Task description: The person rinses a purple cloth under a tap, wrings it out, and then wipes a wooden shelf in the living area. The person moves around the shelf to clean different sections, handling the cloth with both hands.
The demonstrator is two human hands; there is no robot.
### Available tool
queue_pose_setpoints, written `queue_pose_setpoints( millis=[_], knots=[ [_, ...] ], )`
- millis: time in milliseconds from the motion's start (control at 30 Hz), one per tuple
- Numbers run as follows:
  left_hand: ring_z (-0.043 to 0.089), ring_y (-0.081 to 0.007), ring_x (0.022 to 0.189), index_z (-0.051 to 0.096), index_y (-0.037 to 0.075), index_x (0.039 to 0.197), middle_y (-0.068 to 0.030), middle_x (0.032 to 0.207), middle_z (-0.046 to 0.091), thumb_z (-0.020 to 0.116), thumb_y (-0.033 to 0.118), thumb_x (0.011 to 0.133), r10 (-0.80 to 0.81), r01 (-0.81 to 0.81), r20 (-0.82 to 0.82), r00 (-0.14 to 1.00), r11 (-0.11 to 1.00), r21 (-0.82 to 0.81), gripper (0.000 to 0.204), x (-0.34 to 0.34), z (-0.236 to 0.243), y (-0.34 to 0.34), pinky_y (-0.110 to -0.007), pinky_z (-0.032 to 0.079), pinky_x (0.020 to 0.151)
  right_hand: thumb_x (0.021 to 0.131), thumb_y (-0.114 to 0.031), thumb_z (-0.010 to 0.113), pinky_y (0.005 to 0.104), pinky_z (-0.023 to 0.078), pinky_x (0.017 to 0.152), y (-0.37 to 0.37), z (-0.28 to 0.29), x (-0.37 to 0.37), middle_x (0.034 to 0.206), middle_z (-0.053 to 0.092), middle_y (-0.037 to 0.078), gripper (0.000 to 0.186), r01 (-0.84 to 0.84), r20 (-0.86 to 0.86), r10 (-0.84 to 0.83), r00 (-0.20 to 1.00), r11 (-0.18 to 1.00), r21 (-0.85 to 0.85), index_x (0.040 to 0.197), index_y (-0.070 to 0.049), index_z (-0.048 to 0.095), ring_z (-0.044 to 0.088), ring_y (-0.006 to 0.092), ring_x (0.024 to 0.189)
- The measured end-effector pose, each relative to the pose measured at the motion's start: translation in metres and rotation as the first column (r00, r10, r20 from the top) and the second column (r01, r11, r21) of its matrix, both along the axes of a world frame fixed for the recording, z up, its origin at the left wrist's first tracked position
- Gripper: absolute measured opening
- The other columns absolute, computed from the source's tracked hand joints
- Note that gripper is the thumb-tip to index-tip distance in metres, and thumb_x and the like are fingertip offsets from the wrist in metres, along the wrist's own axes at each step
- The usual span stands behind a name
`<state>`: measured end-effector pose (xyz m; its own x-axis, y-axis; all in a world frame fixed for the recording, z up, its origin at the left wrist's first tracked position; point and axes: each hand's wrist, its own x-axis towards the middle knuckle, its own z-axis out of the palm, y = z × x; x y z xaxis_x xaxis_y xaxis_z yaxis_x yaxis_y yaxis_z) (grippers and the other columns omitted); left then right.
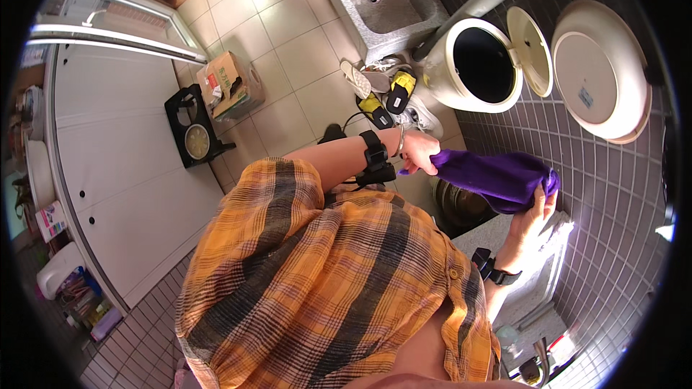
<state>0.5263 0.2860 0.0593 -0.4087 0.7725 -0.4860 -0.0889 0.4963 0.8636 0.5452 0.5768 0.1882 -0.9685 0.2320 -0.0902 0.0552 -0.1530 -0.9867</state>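
I hold a purple cloth (497,176) stretched between both hands in front of me. My left hand (419,151) grips its left end, with a black band and a bracelet on that wrist. My right hand (535,210) clasps the cloth's right end from below, a black band on its wrist too. Just under the cloth sits a dark round tub opening (461,205). My orange plaid shirt fills the lower middle of the view.
A white open drum (479,65) with its round lid (530,50) lies beyond the cloth, a large round basin (598,68) leaning on the tiled wall. Sandals (382,94), a stone sink (378,0), a cardboard box (227,86) and a black stand (193,126) are on the floor.
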Motion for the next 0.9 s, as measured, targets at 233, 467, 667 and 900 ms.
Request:
queue_pose_setpoints(
  millis=[233, 467, 667, 900],
  knots=[
    [0.053, -0.0375, 0.111, 0.068, -0.003, 0.097, -0.0261, 0.117, 0.055, 0.079, 0.054, 0.07, 0.165, -0.143, -0.324, 0.931, 0.986, 0.091, 0.064, -0.025, -0.041, -0.082, -0.042, 0.044, 0.093, 0.095, -0.013, 0.063, 0.0335, 0.048, 0.098, -0.142, 0.003, -0.068, 0.122, 0.06, 0.008, 0.044, -0.38, 0.066, 0.396, 0.916, 0.908, -0.173, 0.136, -0.007, 0.049, 0.06, 0.0172, 0.109],
    [0.064, -0.0132, 0.081, 0.064, -0.004, 0.108, -0.0072, 0.09, 0.07, 0.08, 0.022, 0.076, 0.779, -0.754, 0.046, 0.625, 0.588, 0.294, 0.044, -0.061, -0.025, -0.223, -0.028, 0.054, 0.073, 0.089, -0.007, 0.067, 0.0221, 0.043, 0.088, -0.315, -0.007, -0.149, 0.106, 0.064, 0.0, 0.033, -0.631, 0.109, 0.625, 0.773, 0.775, 0.029, 0.121, -0.002, 0.06, 0.056, 0.0082, 0.097],
    [0.061, -0.0085, 0.075, 0.068, 0.001, 0.099, -0.0001, 0.086, 0.067, 0.059, 0.04, 0.096, 0.941, -0.963, 0.221, 0.256, 0.228, 0.143, 0.04, -0.067, -0.013, -0.371, -0.025, 0.05, 0.066, 0.094, -0.008, 0.056, 0.0285, 0.051, 0.086, -0.427, -0.052, -0.244, 0.106, 0.068, 0.007, 0.03, -0.446, 0.181, 0.443, 0.878, 0.894, -0.027, 0.121, 0.001, 0.063, 0.065, 0.0149, 0.093],
    [0.065, -0.0108, 0.088, 0.061, 0.002, 0.12, -0.0037, 0.105, 0.068, 0.048, 0.036, 0.103, 0.838, -0.945, 0.546, 0.014, -0.168, 0.281, 0.04, -0.059, 0.003, -0.485, -0.025, 0.054, 0.077, 0.096, -0.02, 0.059, 0.027, 0.045, 0.082, -0.511, -0.117, -0.288, 0.1, 0.066, 0.005, 0.032, -0.54, 0.19, 0.506, 0.841, 0.762, 0.359, 0.12, 0.0, 0.063, 0.056, 0.0117, 0.086]
  ],
)
